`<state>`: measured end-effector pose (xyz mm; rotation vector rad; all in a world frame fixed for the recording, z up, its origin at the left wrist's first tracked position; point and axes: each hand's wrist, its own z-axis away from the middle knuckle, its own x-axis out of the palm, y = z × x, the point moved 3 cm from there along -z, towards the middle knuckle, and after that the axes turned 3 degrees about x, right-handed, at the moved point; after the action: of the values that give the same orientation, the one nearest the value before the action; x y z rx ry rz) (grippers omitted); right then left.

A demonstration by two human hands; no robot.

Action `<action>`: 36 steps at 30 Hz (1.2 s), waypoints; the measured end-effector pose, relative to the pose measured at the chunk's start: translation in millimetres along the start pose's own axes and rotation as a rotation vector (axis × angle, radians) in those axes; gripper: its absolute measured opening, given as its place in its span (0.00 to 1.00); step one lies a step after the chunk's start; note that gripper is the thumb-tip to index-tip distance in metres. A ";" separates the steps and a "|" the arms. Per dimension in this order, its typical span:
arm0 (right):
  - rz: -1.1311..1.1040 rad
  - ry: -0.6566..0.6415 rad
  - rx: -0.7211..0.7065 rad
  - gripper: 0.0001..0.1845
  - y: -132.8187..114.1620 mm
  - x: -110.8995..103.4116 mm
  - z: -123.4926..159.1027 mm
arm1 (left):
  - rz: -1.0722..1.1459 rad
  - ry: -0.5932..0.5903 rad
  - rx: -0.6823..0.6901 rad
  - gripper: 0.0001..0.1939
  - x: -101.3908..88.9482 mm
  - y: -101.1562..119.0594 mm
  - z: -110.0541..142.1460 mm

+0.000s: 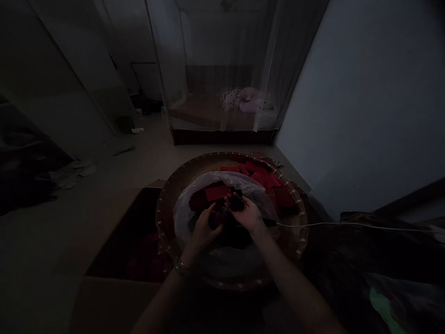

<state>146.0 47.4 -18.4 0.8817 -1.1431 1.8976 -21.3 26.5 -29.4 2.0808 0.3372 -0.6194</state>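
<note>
The scene is very dark. My right hand is turned palm up over a plastic bag, its fingers curled around a clump of small dark pieces whose kind I cannot make out. Just left of it, my left hand curves in a C shape, thumb and fingers apart. Dark contents lie below it, and I see nothing clearly gripped there. The whitish plastic bag is spread wide in a round woven bamboo tray. Inside the bag, a flat red packet lies beyond my hands.
Several red packets are heaped at the tray's far right. An opened cardboard box stands to the left. A thin white cable runs rightward from the tray. Beyond are a netted bed and a pale wall.
</note>
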 end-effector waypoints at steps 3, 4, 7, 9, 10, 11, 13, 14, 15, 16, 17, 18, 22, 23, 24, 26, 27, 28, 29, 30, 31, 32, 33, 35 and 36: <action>0.088 -0.027 -0.033 0.14 -3.1 4.2 5.4 | -0.019 -0.006 -0.001 0.33 0.4 0.4 0.4; 0.102 -0.037 -0.040 0.14 -4.4 5.9 7.4 | -0.024 -0.007 0.001 0.33 0.6 0.1 0.6; 0.081 -0.070 -0.041 0.15 -7.4 12.9 14.9 | -0.027 -0.005 0.001 0.34 1.6 -2.1 1.3; 0.071 -0.097 -0.048 0.17 -7.8 18.8 20.4 | -0.027 -0.003 0.002 0.35 2.4 -3.7 1.9; 0.076 -0.112 -0.059 0.18 -7.3 21.7 22.7 | -0.028 -0.003 0.003 0.35 2.7 -4.2 2.1; 0.087 -0.127 -0.073 0.19 -6.4 24.2 24.6 | -0.029 -0.004 0.004 0.35 2.8 -4.5 2.2; 0.123 -0.148 -0.101 0.21 -3.3 27.4 26.6 | -0.026 -0.005 0.000 0.36 2.6 -4.0 2.4; 0.148 -0.152 -0.115 0.22 -1.7 28.0 26.7 | -0.023 -0.006 -0.005 0.36 2.3 -3.4 2.4; 0.175 -0.150 -0.127 0.23 -0.2 27.9 26.3 | -0.021 -0.007 -0.010 0.36 1.9 -2.8 2.3; 0.201 -0.143 -0.140 0.24 1.0 27.3 25.8 | -0.021 -0.009 -0.015 0.35 1.6 -2.1 2.2; 0.224 -0.134 -0.153 0.24 1.8 26.6 25.2 | -0.022 -0.010 -0.018 0.35 1.3 -1.4 2.1; 0.242 -0.124 -0.167 0.24 2.1 26.0 24.9 | -0.024 -0.010 -0.018 0.35 1.1 -0.9 2.1; 0.321 -0.108 -0.227 0.23 2.4 27.7 27.6 | -0.015 -0.002 -0.011 0.36 1.6 -1.1 2.3; 0.359 -0.107 -0.242 0.22 3.1 28.8 29.1 | -0.011 -0.001 -0.011 0.36 1.9 -1.6 2.5; 0.407 -0.104 -0.255 0.22 4.4 29.9 30.5 | -0.009 -0.001 -0.012 0.36 2.2 -2.2 2.6; 0.527 -0.096 -0.288 0.21 7.9 31.1 32.5 | -0.007 0.002 -0.012 0.36 2.4 -3.3 2.9; 0.596 -0.092 -0.317 0.21 9.8 31.0 33.1 | -0.006 0.004 -0.013 0.36 2.4 -3.6 3.1; 0.669 -0.089 -0.353 0.22 11.4 30.7 33.4 | -0.006 0.007 -0.014 0.36 2.3 -3.9 3.2; 0.743 -0.087 -0.399 0.23 12.8 30.1 33.6 | -0.006 0.009 -0.014 0.36 2.2 -4.1 3.3; 0.816 -0.085 -0.448 0.24 13.8 29.5 33.6 | -0.005 0.008 -0.015 0.36 2.2 -4.3 3.4; 0.885 -0.082 -0.499 0.25 14.5 29.1 33.7 | -0.002 0.006 -0.016 0.36 2.3 -4.5 3.5; 0.946 -0.080 -0.546 0.25 15.0 28.9 33.8 | -0.001 0.006 -0.017 0.37 2.3 -4.7 3.5; 0.996 -0.078 -0.587 0.26 15.3 29.0 33.9 | 0.001 0.008 -0.018 0.37 2.4 -4.8 3.6; 1.066 -0.074 -0.649 0.26 16.1 29.8 34.1 | 0.001 0.011 -0.022 0.37 2.6 -5.3 3.6; 1.093 -0.071 -0.672 0.26 16.7 30.3 34.1 | -0.001 0.011 -0.027 0.37 2.6 -5.6 3.6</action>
<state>123.0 18.1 12.8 -0.1358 -2.4184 1.9629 -22.7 26.6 -36.4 2.0592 0.3508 -0.6010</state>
